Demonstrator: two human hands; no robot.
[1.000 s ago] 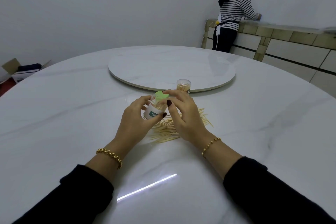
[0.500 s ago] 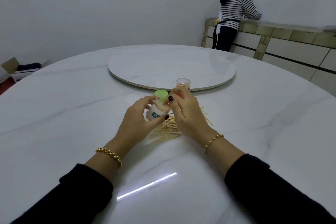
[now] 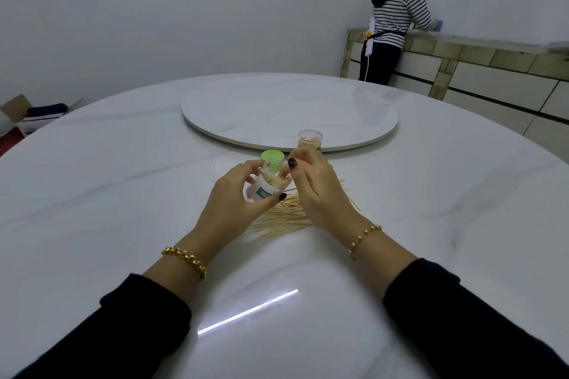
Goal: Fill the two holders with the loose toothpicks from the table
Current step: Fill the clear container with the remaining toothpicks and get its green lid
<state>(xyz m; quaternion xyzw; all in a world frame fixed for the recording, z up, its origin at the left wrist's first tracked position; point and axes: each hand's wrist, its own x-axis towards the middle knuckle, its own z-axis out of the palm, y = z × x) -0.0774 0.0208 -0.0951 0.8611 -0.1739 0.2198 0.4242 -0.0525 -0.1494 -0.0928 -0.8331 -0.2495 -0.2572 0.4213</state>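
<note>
My left hand (image 3: 229,204) grips a clear toothpick holder (image 3: 265,187) with a teal and white label, tilted to the right with its open mouth full of toothpicks. My right hand (image 3: 318,194) pinches a few toothpicks at that mouth, thumb and forefinger touching the rim. A green lid (image 3: 272,156) lies on the table just behind the holder. The second holder (image 3: 309,139), clear and filled, stands upright behind my right hand, with a bit of red showing beside it. Loose toothpicks (image 3: 284,217) lie in a pile under and between my hands, partly hidden by them.
The round white marble table (image 3: 123,194) has a raised turntable (image 3: 277,108) at its middle, just past the holders. A person in a striped top (image 3: 397,15) stands at a tiled counter at the back right. An open cardboard box (image 3: 27,114) sits on the floor, far left.
My right fingertips have crept up to the holder's mouth, and the holder has shifted slightly right in my left hand. The lid and the second holder have stayed put.
</note>
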